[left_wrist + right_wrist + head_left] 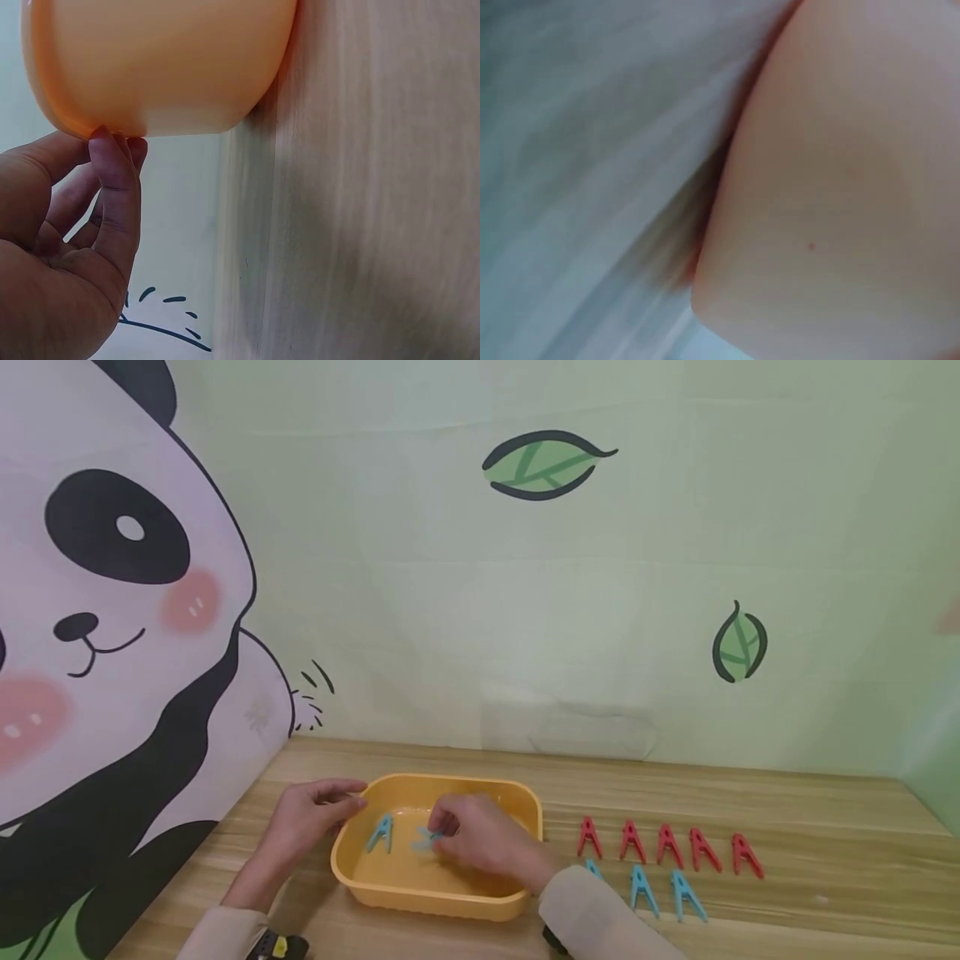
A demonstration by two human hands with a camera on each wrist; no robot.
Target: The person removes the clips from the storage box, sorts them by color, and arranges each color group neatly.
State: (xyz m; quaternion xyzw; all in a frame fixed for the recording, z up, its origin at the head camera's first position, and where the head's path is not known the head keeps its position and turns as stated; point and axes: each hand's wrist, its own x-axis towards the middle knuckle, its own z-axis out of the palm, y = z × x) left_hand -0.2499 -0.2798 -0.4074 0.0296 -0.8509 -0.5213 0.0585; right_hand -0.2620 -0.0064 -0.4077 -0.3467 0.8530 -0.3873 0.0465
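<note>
A yellow plastic tub point(435, 900) stands on the table, a blue clothespin point(381, 835) lying in its left part. At the tub's left rim, my left hand point(303, 818) pinches the edge between thumb and fingers; the left wrist view shows the fingertips point(112, 154) against the rim. My right hand point(483, 839) reaches inside the tub, pinching a second blue clothespin point(425, 839) near the floor of it. The hand partly hides that clothespin. Only the tub's outer wall point(832, 172), close and blurred, fills much of the right wrist view.
Right of the tub, several red clothespins point(667, 845) form a row on the wooden table point(825, 852). Blue clothespins point(643, 891) lie in front of them, one partly covered by the right sleeve point(592, 910). Behind stands a wall point(420, 568) printed with a panda and leaves.
</note>
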